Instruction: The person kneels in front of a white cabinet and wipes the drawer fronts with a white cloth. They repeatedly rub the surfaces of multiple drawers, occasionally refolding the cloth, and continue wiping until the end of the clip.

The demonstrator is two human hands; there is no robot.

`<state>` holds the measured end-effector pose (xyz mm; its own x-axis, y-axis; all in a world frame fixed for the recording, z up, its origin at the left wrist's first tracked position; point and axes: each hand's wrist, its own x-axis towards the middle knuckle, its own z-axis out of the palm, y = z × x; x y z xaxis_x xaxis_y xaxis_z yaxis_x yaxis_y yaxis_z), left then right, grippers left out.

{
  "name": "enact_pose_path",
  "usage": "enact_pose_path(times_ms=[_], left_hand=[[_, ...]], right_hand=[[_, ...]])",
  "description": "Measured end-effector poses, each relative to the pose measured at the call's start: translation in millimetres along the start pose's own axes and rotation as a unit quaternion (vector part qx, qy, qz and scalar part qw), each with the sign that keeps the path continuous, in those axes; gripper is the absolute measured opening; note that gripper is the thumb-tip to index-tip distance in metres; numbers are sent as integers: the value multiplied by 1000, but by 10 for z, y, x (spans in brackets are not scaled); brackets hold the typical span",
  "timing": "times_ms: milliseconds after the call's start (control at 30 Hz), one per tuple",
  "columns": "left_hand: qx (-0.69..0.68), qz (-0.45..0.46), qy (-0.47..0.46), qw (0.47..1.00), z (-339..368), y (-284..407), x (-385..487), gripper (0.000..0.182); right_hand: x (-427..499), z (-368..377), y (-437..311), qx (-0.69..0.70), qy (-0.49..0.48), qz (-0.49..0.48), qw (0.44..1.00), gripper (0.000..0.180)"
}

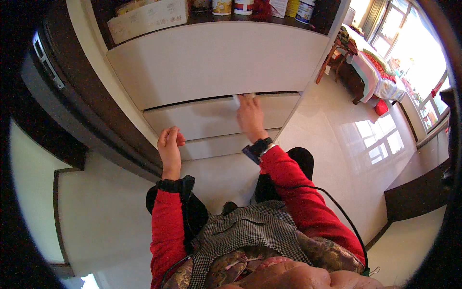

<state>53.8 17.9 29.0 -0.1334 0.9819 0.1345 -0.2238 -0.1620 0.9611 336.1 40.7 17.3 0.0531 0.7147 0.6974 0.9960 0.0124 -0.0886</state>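
My right hand [250, 115] is at the top edge of the middle drawer front [202, 117] of a white cabinet. Something white, perhaps a cloth or tissue [236, 99], shows at its fingers, which are slightly blurred. A dark gap runs between this drawer and the large upper panel [223, 61]. Lower left, my left hand [169, 146] hovers in front of the cabinet with its fingers curled; its palm is hidden. Below lies the bottom drawer front [213, 146], close to the floor.
Above the panel, a dark shelf [202, 20] carries a whitish box [148, 20] and several bottles, one of them white and blue [305, 11]. A dark door edge with a metal latch plate [47, 59] stands at left. At right are a bed [375, 72] and a red bucket [381, 107].
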Motion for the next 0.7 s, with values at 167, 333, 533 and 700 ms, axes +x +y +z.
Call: enact_pose_path(times_ms=[167, 333, 533, 700], left_hand=[[20, 3, -12, 1000, 13, 21, -36, 20], [22, -10, 1, 1000, 1, -4, -45, 20], [6, -4, -9, 1000, -3, -7, -41, 24], [0, 10, -25, 1000, -32, 78, -87, 24]], right_hand=[[-9, -127, -364, 86, -24, -34, 995, 46], [-31, -161, 228, 64, -87, -89, 990, 49], [-101, -391, 1032, 16, -24, -58, 998, 50], [-82, -389, 835, 33, -77, 100, 991, 52]])
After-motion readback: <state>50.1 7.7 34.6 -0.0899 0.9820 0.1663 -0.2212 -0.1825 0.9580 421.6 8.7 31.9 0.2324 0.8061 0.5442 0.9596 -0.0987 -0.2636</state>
